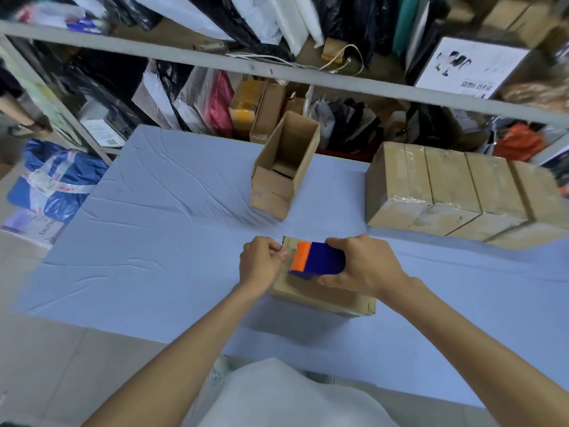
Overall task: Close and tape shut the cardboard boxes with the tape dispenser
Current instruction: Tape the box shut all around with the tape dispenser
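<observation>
L hand (260, 265), R hand (366, 266), 1 dispenser (320, 260), 1 box (323, 298); 4 taped boxes (449, 186)

Open box (284, 167) and taped boxes (455, 192) block the table's (154, 241) far-right side.

Orange-and-blue tape dispenser (317, 260), brown boxes (320, 291) — cloth (154, 241) seemingly pale blue.

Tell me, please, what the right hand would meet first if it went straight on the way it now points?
Most likely the left hand. The right hand grips the tape dispenser on the cardboard box, orange end aimed at the left hand, which pinches at the box's edge close by.
</observation>
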